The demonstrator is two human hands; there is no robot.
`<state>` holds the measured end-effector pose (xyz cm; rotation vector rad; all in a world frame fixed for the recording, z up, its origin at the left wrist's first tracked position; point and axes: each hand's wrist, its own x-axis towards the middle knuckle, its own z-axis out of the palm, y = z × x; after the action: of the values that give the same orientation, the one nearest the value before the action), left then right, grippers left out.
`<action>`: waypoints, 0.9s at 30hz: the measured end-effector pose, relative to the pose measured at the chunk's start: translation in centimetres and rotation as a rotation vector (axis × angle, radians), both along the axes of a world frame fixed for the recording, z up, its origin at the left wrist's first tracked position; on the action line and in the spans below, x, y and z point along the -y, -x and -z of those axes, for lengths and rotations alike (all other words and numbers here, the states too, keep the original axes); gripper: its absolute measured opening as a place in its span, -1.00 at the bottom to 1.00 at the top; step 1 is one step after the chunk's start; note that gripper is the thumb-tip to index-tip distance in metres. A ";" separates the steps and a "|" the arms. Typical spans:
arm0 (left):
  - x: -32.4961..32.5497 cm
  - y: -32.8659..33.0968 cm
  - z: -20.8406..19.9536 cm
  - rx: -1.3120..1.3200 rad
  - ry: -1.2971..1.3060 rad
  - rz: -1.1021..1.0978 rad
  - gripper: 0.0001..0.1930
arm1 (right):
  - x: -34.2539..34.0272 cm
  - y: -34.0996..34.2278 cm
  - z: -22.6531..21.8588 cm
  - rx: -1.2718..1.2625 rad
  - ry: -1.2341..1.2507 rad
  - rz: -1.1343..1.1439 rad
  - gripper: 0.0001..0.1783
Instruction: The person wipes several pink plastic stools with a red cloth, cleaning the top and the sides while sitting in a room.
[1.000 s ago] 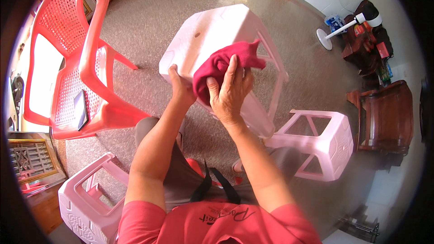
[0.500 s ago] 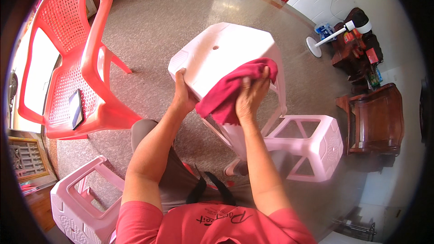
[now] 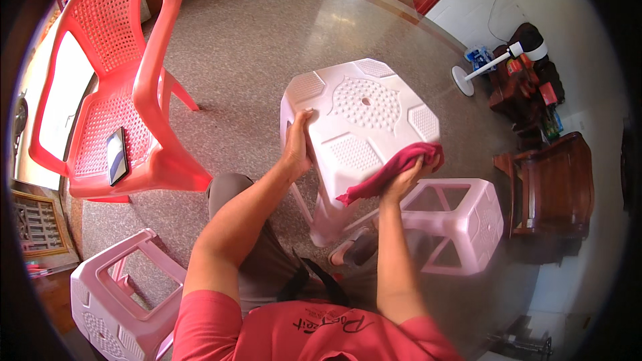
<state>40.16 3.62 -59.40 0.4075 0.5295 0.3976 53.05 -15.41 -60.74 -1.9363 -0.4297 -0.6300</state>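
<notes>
A pale pink plastic stool (image 3: 364,103) with a raised dot pattern and a small centre hole in its seat is held tilted in front of me. My left hand (image 3: 298,142) grips the seat's left edge, thumb on top and the other fingers hidden behind the side. At the near right edge, my right hand (image 3: 404,179) presses a dark red cloth (image 3: 384,174) against the rim and side of the seat. The cloth is bunched under its fingers and hangs toward the near corner.
Pink stools lie on their sides at the right (image 3: 461,220) and lower left (image 3: 124,301). A red plastic armchair (image 3: 110,120) with a phone (image 3: 117,156) on its seat stands at left. A brown wooden chair (image 3: 555,187) and white stand (image 3: 478,77) are at the right wall.
The stool has tipped so its patterned seat top shows more fully, and sits slightly further right. My right hand has slid the cloth from across the seat to its near right edge.
</notes>
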 end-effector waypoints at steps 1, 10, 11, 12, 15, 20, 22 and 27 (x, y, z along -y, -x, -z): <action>-0.1 0.2 0.9 -0.016 -0.012 0.012 -0.35 | -0.5 1.9 -0.7 -0.041 -0.090 -0.022 -0.56; 1.4 0.6 3.5 -0.028 -0.132 -0.056 -0.60 | 1.5 5.5 0.5 -0.274 -0.397 -0.068 -0.39; 1.6 0.3 3.8 -0.018 -0.146 -0.037 -0.62 | 2.6 4.5 3.1 -0.235 -0.323 -0.013 -0.38; 1.7 0.2 4.2 -0.013 -0.161 -0.022 -0.64 | 3.3 4.2 4.8 -0.203 -0.249 0.039 -0.38; 2.2 0.4 4.1 -0.070 -0.205 -0.064 -0.65 | 4.0 5.0 5.0 -0.551 -0.600 -0.089 -0.37; 1.7 1.4 4.9 -0.105 -0.242 -0.012 -0.63 | 1.2 7.4 -0.6 -0.473 -0.724 0.062 -0.31; 1.8 1.8 4.6 -0.096 -0.271 -0.031 -0.61 | 1.3 7.3 -1.8 -0.560 -0.753 0.100 -0.30; 1.4 1.8 5.9 -0.119 -0.344 0.018 -0.54 | 4.8 3.1 5.0 -0.459 -0.569 0.187 -0.43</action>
<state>38.41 2.18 -65.30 0.7703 0.5739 0.4501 49.94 -20.24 -65.70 -1.5106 0.2074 -0.3520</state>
